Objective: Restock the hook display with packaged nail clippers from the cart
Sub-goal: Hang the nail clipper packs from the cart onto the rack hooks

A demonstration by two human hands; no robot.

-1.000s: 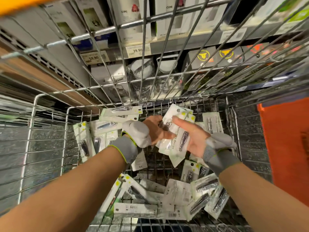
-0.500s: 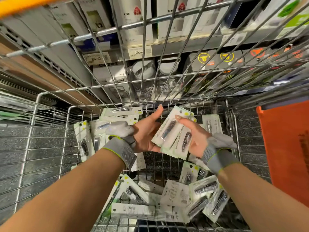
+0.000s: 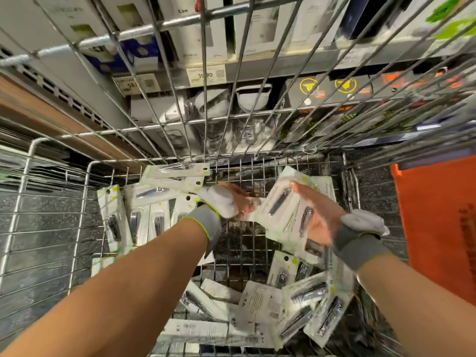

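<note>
Both my hands are down inside the wire cart. My right hand holds a small stack of white packaged nail clippers, thumb across the top pack. My left hand sits at the stack's left edge, fingers curled against it; whether it grips the packs is unclear. Grey wrist cuffs cover both wrists. Several more clipper packs lie loose on the cart floor, and others lean against the cart's left wall. No hook display is in view.
The cart's raised wire flap stands in front of store shelves holding white boxes, price tags and dark boxes with yellow logos. An orange bin sits right of the cart.
My left hand's open fingers have closed in at the stack's left edge. The stack in my right hand has tilted and shifted slightly right. The view has dipped a little lower.
</note>
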